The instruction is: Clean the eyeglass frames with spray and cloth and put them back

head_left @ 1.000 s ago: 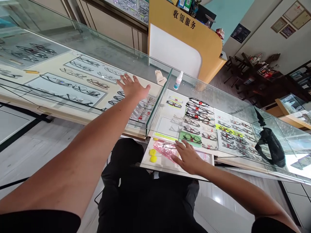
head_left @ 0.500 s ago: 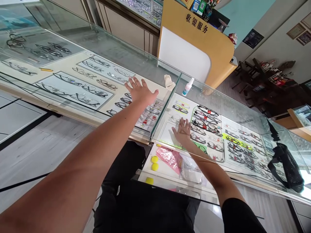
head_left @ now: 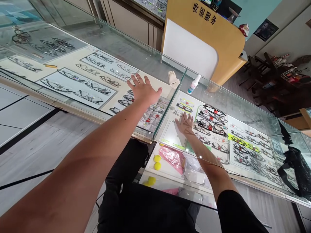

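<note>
My left hand (head_left: pixel 145 91) lies with fingers spread on the glass top (head_left: pixel 136 45) of a display case. Beneath it are eyeglass frames (head_left: pixel 126 100) and a clear tray of frames with red tags (head_left: pixel 155 113). My right hand (head_left: pixel 185 124), fingers extended and holding nothing, appears to be under the glass. It is beside a pale rectangular panel (head_left: pixel 173 133), with its fingertips close to a thin eyeglass frame (head_left: pixel 179 112). A dark frame on a yellow strip (head_left: pixel 184 107) sits just beyond. To its right are several black frames with red tags (head_left: pixel 211 118).
A spray bottle (head_left: pixel 193 84) and a beige cloth (head_left: pixel 173 80) stand near the glass divider (head_left: pixel 170 103). An open drawer holds a pink plastic bag (head_left: pixel 172 158) and yellow round pieces (head_left: pixel 157 166). A black mesh bag (head_left: pixel 295 168) is at the right; a wooden counter (head_left: pixel 194 38) stands beyond.
The view has shifted slightly, moving the scene right. My right hand has slid a little farther forward, uncovering more of the pale panel. My left hand remains spread at about the same place.
</note>
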Demonstrator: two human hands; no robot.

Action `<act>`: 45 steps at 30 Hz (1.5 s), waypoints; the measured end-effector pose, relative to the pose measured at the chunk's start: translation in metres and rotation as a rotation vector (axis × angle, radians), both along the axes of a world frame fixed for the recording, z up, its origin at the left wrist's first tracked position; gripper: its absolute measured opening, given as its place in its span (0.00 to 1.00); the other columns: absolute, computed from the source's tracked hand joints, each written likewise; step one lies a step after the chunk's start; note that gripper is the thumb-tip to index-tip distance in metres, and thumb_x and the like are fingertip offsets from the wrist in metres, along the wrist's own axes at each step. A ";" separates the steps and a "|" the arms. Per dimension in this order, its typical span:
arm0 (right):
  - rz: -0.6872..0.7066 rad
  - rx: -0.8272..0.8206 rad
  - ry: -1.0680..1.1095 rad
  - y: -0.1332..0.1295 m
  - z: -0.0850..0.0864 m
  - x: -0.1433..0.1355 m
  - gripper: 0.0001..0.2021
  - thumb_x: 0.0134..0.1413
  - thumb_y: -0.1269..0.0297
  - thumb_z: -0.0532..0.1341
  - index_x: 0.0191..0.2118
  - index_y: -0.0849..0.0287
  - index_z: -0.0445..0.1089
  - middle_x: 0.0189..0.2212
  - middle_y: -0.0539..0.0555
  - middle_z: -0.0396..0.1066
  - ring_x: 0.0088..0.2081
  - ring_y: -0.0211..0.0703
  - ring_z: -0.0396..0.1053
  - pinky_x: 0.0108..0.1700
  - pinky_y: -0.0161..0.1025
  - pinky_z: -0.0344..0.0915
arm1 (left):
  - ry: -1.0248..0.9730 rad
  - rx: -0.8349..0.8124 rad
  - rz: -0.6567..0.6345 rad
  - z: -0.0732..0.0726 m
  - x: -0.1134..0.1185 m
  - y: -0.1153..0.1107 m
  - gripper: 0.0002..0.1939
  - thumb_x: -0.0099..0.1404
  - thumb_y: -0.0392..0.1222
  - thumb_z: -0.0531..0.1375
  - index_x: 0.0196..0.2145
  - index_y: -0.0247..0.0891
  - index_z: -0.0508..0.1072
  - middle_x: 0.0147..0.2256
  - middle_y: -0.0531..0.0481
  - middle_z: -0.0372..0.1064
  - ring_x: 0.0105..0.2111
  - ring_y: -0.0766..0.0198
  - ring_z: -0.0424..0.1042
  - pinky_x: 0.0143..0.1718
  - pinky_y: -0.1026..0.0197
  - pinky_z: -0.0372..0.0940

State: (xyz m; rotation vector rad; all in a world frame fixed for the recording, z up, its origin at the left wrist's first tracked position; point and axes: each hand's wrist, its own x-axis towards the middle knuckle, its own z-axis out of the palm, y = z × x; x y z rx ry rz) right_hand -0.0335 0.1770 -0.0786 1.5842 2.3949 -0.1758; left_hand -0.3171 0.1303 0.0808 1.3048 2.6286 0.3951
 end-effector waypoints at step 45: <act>0.654 -0.538 0.195 -0.197 0.135 0.040 0.12 0.63 0.80 0.61 0.43 0.55 0.77 0.47 0.53 0.83 0.45 0.44 0.78 0.47 0.39 0.67 | -0.021 0.037 0.013 0.003 0.001 0.001 0.61 0.70 0.75 0.46 0.84 0.27 0.46 0.85 0.28 0.32 0.84 0.28 0.28 0.80 0.26 0.26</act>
